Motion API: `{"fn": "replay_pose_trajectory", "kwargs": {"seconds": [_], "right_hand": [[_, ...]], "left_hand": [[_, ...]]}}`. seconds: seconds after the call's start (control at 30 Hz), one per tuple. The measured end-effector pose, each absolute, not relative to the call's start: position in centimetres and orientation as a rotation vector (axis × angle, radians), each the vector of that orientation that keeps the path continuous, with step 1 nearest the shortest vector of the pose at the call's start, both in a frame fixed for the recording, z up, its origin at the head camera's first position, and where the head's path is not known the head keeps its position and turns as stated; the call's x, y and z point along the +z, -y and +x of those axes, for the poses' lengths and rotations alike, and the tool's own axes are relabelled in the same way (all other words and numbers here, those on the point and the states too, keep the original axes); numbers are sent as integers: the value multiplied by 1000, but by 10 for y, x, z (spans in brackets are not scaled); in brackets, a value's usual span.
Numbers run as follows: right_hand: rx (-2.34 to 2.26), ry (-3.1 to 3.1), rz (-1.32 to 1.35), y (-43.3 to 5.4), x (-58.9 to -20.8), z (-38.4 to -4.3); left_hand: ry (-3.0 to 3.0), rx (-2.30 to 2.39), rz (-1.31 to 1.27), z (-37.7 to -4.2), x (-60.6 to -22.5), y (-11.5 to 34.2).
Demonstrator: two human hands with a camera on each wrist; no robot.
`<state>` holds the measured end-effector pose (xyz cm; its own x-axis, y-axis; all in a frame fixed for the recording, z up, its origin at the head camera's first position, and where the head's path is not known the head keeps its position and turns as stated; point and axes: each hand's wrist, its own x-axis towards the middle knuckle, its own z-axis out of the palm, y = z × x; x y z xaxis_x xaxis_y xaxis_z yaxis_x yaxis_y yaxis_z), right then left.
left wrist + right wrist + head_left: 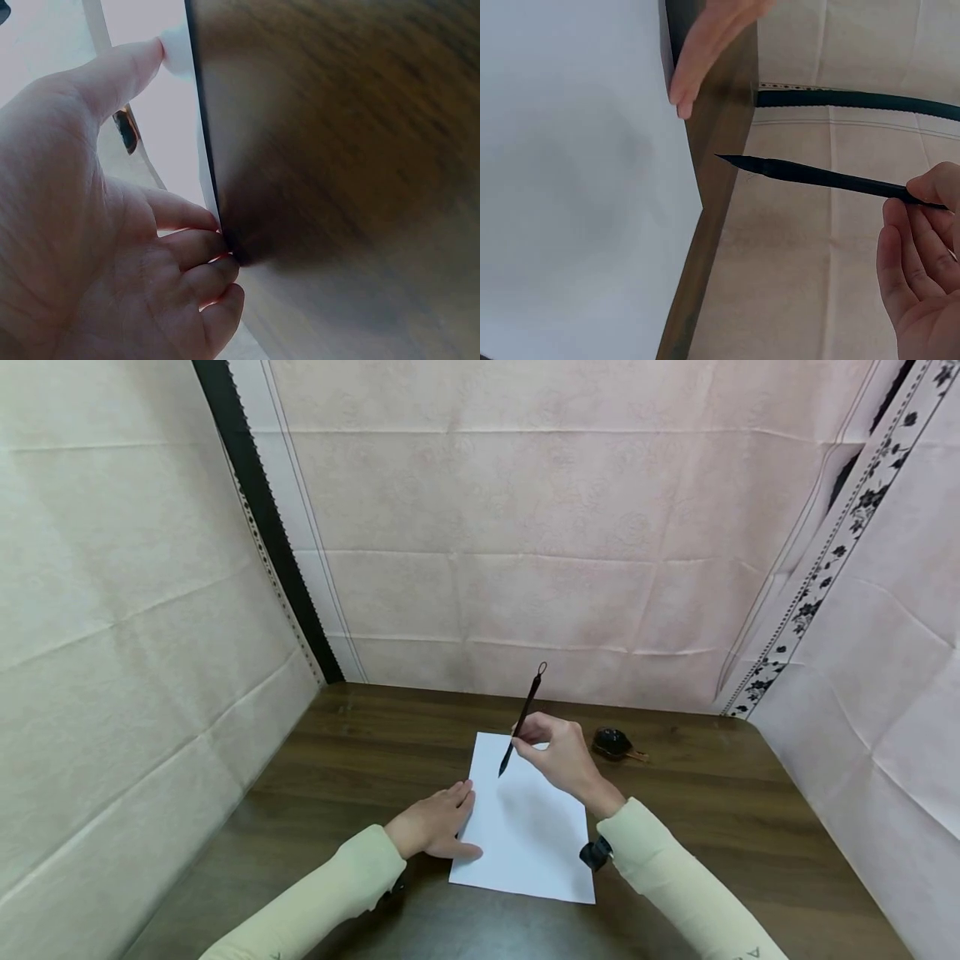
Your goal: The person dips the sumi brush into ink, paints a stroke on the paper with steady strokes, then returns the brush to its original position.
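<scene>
Right hand point(558, 756): thumb and fingertips clamped on a dark brush point(528, 703), pinching it partway up the handle. Brush slants: looped end up beyond the fingers, pointed tip down and left of the hand. From the head view, tip is over the upper left part of a white sheet of paper point(525, 835); right wrist view shows it raised off the sheet. Paper lies below and left of the right hand, just right of the left one.

Left hand point(435, 824): palm down, thumb apart from fingers, nothing gripped. Fingers rest along paper's left edge, thumb on the sheet near its lower left. Brush is up and to the right of this hand.

Small dark rounded thing with a brown stem point(612, 742) on the desk point(360, 743), just right of the right hand, well apart from the left. Can't tell what it is.

Black device point(596, 853) under the right wrist, at the cuff of the pale right sleeve point(667, 852). Pale cloth point(525, 568) hangs beyond both hands; floral border point(832, 552) runs up to the far right of the right hand.
</scene>
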<state>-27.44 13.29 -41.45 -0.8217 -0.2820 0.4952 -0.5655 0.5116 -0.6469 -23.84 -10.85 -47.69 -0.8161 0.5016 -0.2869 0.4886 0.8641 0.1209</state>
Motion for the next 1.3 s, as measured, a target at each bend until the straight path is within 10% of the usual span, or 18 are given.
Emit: {"fn": "replay_pose_trajectory", "kwargs": {"seconds": [1.3], "right_hand": [[1342, 2427, 640, -118, -462, -265]], "left_hand": [[-2730, 37, 730, -238, -475, 108]]}}
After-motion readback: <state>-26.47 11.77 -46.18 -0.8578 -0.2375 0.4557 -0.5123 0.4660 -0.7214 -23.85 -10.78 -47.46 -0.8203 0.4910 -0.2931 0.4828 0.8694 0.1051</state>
